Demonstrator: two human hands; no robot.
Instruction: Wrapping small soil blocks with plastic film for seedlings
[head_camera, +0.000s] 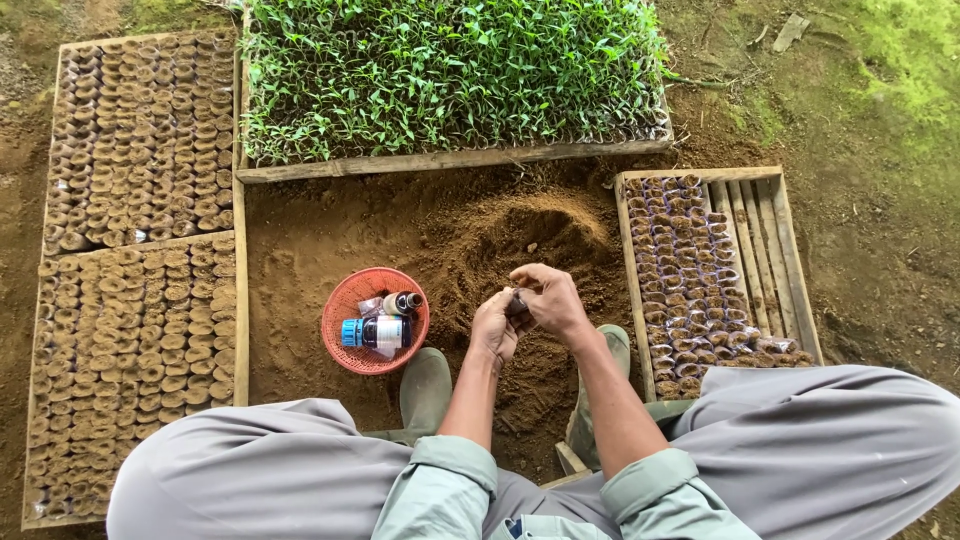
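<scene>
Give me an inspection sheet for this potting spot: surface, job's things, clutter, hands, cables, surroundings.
Surface: bare earth with a soil heap ahead of the boots.
Job's things: a small dark item, too small to identify, pinched between both hands; partly filled crate of little soil pots at right.
Clutter: orange basket holding bottles.
Hands: left hand and right hand meet above the heap.
Cables: nothing seen.
Surroundings: seedling tray ahead; two full pot crates at left; mossy ground top right.

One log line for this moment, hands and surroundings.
left hand: on small pot | right hand: on same pot | below: soil heap | left: red basket, bottles
</scene>
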